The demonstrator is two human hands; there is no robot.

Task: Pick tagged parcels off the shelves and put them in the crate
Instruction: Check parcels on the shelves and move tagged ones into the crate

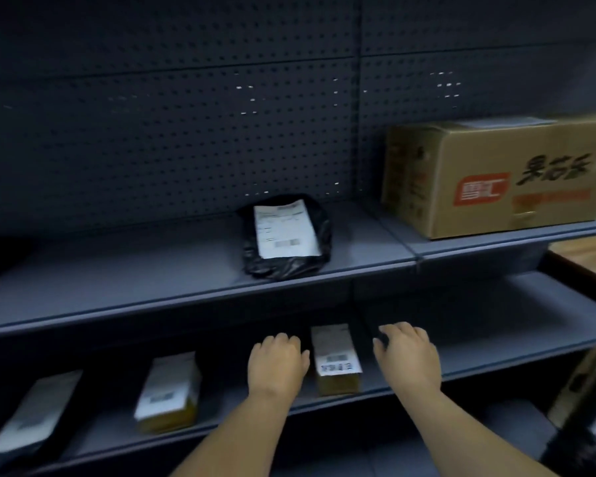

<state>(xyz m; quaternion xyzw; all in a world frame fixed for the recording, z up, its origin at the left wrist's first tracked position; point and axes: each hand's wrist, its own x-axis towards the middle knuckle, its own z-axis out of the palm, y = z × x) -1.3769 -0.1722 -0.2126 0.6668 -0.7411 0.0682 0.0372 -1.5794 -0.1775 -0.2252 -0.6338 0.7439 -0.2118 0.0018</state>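
Observation:
A small brown box (336,359) with a white label lies on the lower shelf (479,366), between my two hands. My left hand (277,364) hovers just left of it, fingers loosely bent, holding nothing. My right hand (406,356) reaches in to the right of the box, fingers relaxed and empty. Further left on the same shelf lie a second labelled brown box (169,390) and a flat grey labelled parcel (31,414). A black bag parcel (286,237) with a white label sits on the shelf above. No crate is in view.
A large brown carton (496,177) with red and black print stands on the upper shelf (117,287) at the right. Dark pegboard (186,132) backs the shelves. A wooden surface (589,253) shows at the far right. Dark objects sit at the lower right corner.

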